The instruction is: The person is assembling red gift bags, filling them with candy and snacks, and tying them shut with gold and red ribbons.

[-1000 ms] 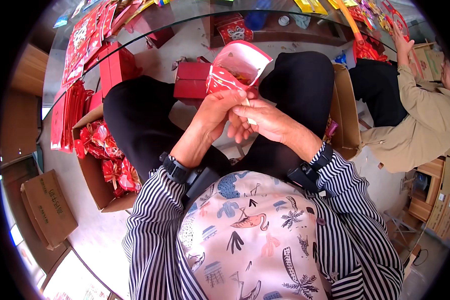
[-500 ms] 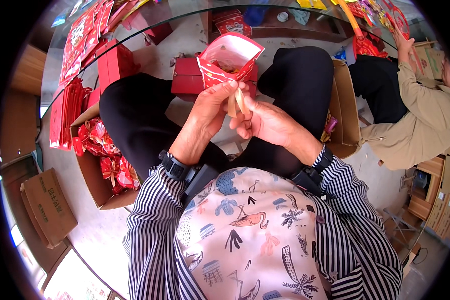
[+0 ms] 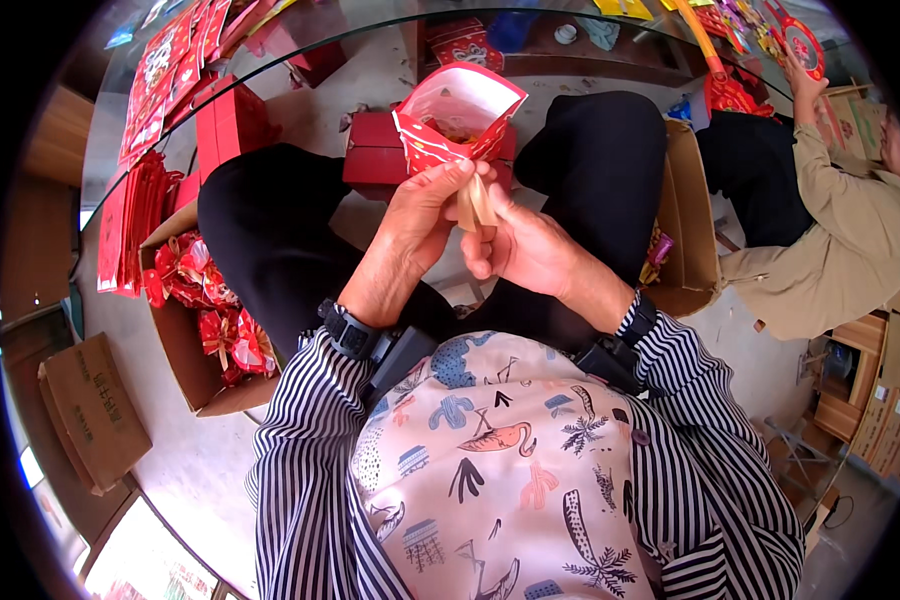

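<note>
The left hand (image 3: 417,215) pinches the near corner of the red printed pouch (image 3: 462,112), thumb against fingers, a grip that appears to steady the pouch. The right hand (image 3: 535,248) is narrow on a pale ribbon (image 3: 477,207) that hangs just below that corner; this division presumably keeps the ribbon separate from the weight of the pouch. The pouch is forward of both hands, between the legs (image 3: 610,150), its wide mouth facing upward, an attitude likely to retain the yellowish contents, which are too small to identify. A red box (image 3: 370,150) stands beyond the pouch; contact between the two cannot be determined. Beside the left leg, a cardboard carton (image 3: 178,345) holds red wrapped packages (image 3: 235,340), a placement that appears to keep them within reach.
</note>
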`<state>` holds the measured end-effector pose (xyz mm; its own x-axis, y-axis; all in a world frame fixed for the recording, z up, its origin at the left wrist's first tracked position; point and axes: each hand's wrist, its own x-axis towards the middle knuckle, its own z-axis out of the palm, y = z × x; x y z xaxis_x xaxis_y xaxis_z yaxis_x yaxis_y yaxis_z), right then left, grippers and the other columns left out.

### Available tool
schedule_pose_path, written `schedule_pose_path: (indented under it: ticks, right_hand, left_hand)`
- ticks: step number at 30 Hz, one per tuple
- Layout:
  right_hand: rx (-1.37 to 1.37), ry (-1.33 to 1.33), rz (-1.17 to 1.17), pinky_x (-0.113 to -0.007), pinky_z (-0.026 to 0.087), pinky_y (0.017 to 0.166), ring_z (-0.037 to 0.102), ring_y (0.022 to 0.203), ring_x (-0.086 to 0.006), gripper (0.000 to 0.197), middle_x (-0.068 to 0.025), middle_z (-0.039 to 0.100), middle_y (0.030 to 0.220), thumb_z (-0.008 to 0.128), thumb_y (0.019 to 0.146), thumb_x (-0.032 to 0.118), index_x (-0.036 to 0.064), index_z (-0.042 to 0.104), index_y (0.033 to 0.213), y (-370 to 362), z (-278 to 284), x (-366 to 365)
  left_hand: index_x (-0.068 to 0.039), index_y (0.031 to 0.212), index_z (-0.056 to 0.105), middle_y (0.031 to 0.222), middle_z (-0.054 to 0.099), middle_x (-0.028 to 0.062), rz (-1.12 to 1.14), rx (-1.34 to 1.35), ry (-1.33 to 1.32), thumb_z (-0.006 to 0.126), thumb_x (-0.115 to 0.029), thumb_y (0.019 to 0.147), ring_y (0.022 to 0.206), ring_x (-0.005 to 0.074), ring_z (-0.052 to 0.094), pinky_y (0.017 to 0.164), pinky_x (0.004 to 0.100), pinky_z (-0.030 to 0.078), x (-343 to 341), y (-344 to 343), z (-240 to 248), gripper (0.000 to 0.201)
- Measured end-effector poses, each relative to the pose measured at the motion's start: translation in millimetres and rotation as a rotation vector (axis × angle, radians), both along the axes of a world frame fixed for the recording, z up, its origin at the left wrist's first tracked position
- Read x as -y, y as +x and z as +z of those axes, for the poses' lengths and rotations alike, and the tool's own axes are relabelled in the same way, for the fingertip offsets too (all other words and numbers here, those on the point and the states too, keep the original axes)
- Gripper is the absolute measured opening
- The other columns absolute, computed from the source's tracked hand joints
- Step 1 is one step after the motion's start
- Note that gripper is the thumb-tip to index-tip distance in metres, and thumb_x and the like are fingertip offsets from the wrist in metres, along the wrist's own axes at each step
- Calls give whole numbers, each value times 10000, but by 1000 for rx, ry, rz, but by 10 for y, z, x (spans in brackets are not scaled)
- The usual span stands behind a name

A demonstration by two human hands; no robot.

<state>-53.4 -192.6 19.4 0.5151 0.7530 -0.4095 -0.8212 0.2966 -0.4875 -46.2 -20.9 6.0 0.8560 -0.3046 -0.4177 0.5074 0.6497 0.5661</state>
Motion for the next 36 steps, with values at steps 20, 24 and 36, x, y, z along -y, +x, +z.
schedule_pose_path:
  ticks: [20,24,36]
  right_hand:
    - [284,-255,71,-277,431,613,517,605,-142,289,-24,507,644,456,1035,327,71,518,915,-108,-3,-36]
    - [427,-316,203,-266,444,597,524,577,-123,304,-23,528,624,455,1038,310,57,522,884,-232,45,21]
    - [862,-726,-16,-223,440,619,543,707,-66,270,-33,590,952,538,982,183,4,568,1182,11,183,154]
  left_hand:
    - [6,1084,640,1049,679,126,74,17,-5,549,-192,992,986,228,655,895,355,531,13,25,-23,236]
    - [6,1065,635,1035,681,132,87,8,-21,536,-175,996,975,248,663,889,375,540,-104,96,-44,218]
    - [-59,1053,674,1067,708,110,117,103,61,565,-270,984,979,208,669,790,368,518,-177,89,-88,247]
